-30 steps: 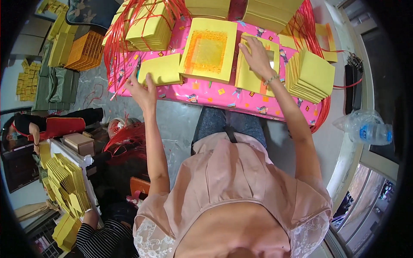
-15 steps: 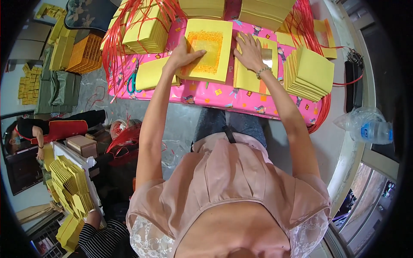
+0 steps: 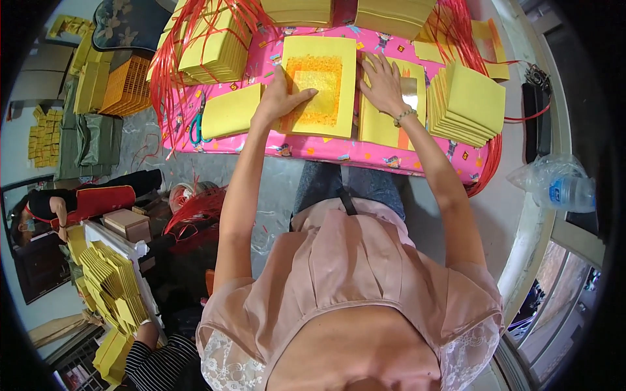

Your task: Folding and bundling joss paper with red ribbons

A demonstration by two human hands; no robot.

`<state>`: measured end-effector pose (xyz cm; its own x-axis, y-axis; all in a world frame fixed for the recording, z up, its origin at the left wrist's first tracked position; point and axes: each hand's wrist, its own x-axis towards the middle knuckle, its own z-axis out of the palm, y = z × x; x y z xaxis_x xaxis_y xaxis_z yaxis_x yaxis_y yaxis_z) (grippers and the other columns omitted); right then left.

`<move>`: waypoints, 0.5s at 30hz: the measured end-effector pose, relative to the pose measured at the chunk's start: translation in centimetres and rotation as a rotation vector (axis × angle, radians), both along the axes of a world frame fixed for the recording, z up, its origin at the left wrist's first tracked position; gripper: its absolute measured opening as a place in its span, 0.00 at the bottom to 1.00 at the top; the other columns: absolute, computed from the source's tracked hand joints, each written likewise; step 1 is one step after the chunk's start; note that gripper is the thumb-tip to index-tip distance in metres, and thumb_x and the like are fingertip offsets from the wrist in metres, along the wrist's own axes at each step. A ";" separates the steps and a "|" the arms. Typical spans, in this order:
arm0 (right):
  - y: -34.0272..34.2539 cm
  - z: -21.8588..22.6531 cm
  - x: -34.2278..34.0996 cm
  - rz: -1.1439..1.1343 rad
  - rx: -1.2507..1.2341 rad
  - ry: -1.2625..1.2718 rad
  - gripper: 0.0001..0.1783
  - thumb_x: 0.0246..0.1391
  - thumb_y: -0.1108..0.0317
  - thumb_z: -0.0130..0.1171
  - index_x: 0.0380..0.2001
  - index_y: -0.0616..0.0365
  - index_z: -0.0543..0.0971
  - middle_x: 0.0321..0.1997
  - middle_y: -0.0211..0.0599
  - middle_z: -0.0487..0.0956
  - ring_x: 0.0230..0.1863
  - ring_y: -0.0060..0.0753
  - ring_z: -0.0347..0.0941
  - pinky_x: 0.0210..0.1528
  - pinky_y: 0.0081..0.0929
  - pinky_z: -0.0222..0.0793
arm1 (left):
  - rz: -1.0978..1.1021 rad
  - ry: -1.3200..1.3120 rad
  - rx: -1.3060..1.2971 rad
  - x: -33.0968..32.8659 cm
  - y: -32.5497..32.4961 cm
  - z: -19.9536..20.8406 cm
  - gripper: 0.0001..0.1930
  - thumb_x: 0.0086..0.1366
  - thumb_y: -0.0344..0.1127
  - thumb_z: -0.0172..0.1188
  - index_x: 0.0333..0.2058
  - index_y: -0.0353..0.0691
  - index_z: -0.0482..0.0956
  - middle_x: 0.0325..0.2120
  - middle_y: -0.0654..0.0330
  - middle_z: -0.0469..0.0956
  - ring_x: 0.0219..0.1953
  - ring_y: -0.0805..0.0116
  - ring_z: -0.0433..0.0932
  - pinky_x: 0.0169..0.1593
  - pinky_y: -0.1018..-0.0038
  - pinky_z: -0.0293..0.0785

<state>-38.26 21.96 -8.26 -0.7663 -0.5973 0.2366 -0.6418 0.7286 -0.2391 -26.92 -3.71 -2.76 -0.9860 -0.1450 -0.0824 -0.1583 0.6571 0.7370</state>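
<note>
A yellow paper sheet [image 3: 319, 49] with an orange-bordered gold square lies on the pink patterned table cover. My left hand [image 3: 282, 101] rests along its left side, thumb stretched over the printed square and fingers up the edge. Beside it on the right lies another stack of yellow paper [image 3: 377, 124], with an orange stripe and a shiny metallic patch partly covered. On its upper left part my right hand [image 3: 385, 85] lies flat, fingers spread, a beaded bracelet at the wrist. Neither hand grips anything.
Folded yellow paper [image 3: 231, 111] and teal-handled scissors [image 3: 197, 127] lie at the left. Yellow stacks [image 3: 466, 104] and red plastic strands [image 3: 173, 85] flank the work spot. Two other people sit at lower left beside a table of yellow bundles [image 3: 111, 274]. A plastic bottle [image 3: 567, 193] is at far right.
The printed sheet sits slightly straighter and a little nearer to me. My left hand has shifted a little right with it; my right hand has moved slightly right and nearer.
</note>
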 end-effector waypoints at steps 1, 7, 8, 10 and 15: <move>0.1 0.1 0.1 -0.002 0.001 0.001 0.29 0.54 0.53 0.51 0.58 0.53 0.68 0.69 0.38 0.58 0.71 0.49 0.47 0.68 0.58 0.40 | 0.016 -0.035 -0.017 0.1 0.4 0.6 0.45 0.47 0.57 0.72 0.49 0.26 0.58 0.41 0.36 0.76 0.45 0.44 0.78 0.48 0.61 0.74; 0.5 0.3 0.1 0.013 -0.019 -0.035 0.28 0.58 0.54 0.48 0.60 0.53 0.65 0.69 0.39 0.57 0.71 0.51 0.45 0.69 0.59 0.38 | 0.025 -0.014 -0.012 0.3 0.8 1.0 0.44 0.46 0.55 0.73 0.49 0.28 0.59 0.40 0.37 0.76 0.44 0.44 0.78 0.49 0.60 0.73; 0.8 0.2 0.1 0.002 -0.085 0.011 0.27 0.59 0.54 0.48 0.59 0.53 0.66 0.67 0.40 0.59 0.70 0.50 0.48 0.68 0.57 0.41 | 0.033 -0.064 -0.019 0.1 1.0 1.3 0.44 0.46 0.55 0.73 0.48 0.28 0.59 0.40 0.37 0.77 0.44 0.43 0.78 0.49 0.60 0.73; 0.5 1.5 0.7 0.005 -0.154 0.057 0.26 0.60 0.54 0.47 0.58 0.54 0.67 0.66 0.41 0.62 0.68 0.49 0.51 0.67 0.56 0.43 | 0.045 -0.059 0.000 0.3 0.9 1.2 0.45 0.46 0.53 0.73 0.50 0.27 0.58 0.42 0.36 0.75 0.46 0.42 0.77 0.50 0.59 0.72; 0.8 7.5 4.9 0.289 -0.388 -0.071 0.16 0.60 0.58 0.52 0.44 0.58 0.76 0.46 0.41 0.76 0.51 0.44 0.70 0.55 0.41 0.61 | 0.117 0.237 -0.259 2.0 2.2 2.1 0.43 0.49 0.47 0.73 0.54 0.28 0.58 0.47 0.35 0.70 0.50 0.41 0.72 0.53 0.57 0.70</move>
<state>-33.36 22.75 -0.73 -0.6047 -0.6660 0.4368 -0.7767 0.3719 -0.5083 -24.92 -1.51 -0.65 -0.9488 -0.2442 0.2003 -0.0883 0.8140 0.5741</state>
